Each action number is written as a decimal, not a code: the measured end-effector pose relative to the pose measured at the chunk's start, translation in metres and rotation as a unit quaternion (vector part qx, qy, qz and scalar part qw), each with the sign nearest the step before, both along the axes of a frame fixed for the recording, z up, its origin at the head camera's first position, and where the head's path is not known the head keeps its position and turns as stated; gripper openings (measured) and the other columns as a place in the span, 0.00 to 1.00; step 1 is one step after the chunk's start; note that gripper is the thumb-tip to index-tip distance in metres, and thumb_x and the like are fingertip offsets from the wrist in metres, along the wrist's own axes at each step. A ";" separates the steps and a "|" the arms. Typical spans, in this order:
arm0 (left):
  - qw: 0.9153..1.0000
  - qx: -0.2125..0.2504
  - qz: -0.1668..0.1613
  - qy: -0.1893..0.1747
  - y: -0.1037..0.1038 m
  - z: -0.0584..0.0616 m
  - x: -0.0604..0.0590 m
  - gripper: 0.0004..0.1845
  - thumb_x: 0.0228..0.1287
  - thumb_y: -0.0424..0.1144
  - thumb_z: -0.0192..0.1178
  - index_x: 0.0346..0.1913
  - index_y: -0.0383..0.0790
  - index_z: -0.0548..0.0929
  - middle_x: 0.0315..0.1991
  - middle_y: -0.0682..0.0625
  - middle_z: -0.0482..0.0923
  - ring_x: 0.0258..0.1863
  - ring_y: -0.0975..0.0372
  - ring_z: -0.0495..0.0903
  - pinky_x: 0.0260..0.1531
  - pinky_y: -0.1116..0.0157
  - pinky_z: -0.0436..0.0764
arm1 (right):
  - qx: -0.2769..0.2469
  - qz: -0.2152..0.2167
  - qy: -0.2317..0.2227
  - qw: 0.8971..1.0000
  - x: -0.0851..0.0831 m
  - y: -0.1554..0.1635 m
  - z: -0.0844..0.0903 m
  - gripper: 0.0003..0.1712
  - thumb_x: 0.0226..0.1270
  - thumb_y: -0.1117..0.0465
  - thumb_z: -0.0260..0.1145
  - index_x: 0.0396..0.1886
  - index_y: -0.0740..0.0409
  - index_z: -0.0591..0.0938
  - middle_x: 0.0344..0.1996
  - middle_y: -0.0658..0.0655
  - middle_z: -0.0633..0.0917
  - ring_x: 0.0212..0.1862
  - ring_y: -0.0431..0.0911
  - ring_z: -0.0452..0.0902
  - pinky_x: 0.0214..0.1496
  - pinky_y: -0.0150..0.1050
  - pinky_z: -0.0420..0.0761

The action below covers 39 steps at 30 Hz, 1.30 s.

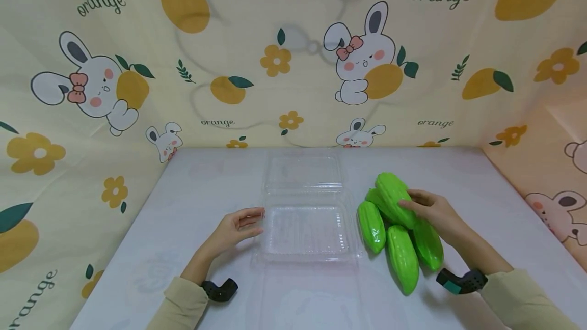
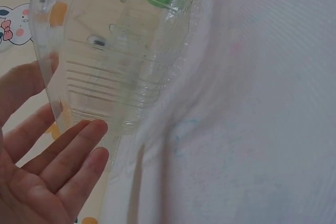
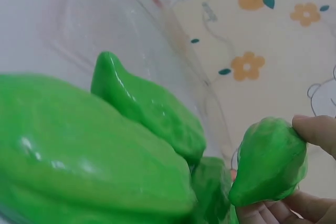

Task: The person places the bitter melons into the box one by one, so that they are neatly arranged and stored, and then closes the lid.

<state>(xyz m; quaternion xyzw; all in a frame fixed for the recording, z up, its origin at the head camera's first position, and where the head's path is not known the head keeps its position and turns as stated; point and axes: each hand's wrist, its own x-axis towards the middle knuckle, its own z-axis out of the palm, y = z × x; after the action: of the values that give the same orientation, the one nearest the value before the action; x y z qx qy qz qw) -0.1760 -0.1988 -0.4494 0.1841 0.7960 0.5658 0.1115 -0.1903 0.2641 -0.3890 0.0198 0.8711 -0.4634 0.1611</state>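
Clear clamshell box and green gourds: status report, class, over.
Left hand open, fingers touching open clear box. Right hand grips top green gourd on pile. Nothing blocking box.

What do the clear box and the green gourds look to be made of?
Box: thin clear plastic, glossy; the table shows through it, and its walls are ribbed. Gourds: probably moulded plastic or foam replicas; the uniform bright green and shiny highlights look artificial, though real produce cannot be ruled out. The right hand grips the top one.
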 end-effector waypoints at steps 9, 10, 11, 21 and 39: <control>0.999 -0.042 0.000 0.010 -0.001 0.004 0.002 0.31 0.59 0.43 0.62 0.63 0.32 0.68 0.63 0.35 0.69 0.62 0.46 0.71 0.61 0.58 0.75 | -0.030 0.006 -0.027 0.999 0.005 -0.015 0.001 0.47 0.65 0.42 0.56 0.71 0.67 0.50 0.71 0.71 0.51 0.71 0.68 0.46 0.72 0.63 0.56; 0.999 -0.048 0.000 0.008 -0.001 0.006 0.002 0.31 0.59 0.44 0.62 0.63 0.32 0.68 0.63 0.36 0.69 0.62 0.47 0.71 0.62 0.57 0.74 | -0.030 0.008 -0.032 0.999 0.006 -0.017 0.001 0.47 0.65 0.42 0.56 0.71 0.67 0.50 0.71 0.71 0.50 0.71 0.68 0.46 0.72 0.62 0.57; 0.999 -0.053 -0.002 0.005 -0.001 0.008 0.003 0.32 0.59 0.44 0.62 0.63 0.33 0.68 0.63 0.37 0.69 0.62 0.47 0.71 0.62 0.56 0.73 | -0.031 0.011 -0.034 0.999 0.007 -0.019 0.001 0.47 0.66 0.42 0.56 0.71 0.67 0.50 0.71 0.71 0.50 0.71 0.68 0.47 0.72 0.62 0.58; 0.993 -0.108 -0.057 0.002 -0.007 0.026 0.002 0.34 0.57 0.44 0.64 0.64 0.34 0.67 0.63 0.38 0.70 0.63 0.47 0.71 0.63 0.51 0.71 | -0.050 0.017 -0.044 0.998 0.015 -0.039 0.003 0.45 0.66 0.43 0.57 0.71 0.65 0.53 0.71 0.69 0.55 0.63 0.55 0.60 0.63 0.47 0.72; 0.993 -0.092 -0.068 -0.025 -0.006 0.023 0.000 0.35 0.56 0.44 0.65 0.65 0.34 0.66 0.63 0.36 0.69 0.62 0.46 0.71 0.62 0.52 0.73 | -0.113 0.015 -0.051 0.992 0.021 -0.070 -0.001 0.43 0.64 0.47 0.59 0.70 0.66 0.55 0.70 0.67 0.58 0.68 0.56 0.61 0.70 0.52 0.68</control>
<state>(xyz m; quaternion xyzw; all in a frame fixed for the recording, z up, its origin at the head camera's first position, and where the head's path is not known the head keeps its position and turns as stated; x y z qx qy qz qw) -0.1763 -0.2045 -0.4265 0.2120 0.8274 0.4856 0.1861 -0.1688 0.1937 -0.3899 0.0118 0.8043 -0.5544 0.2137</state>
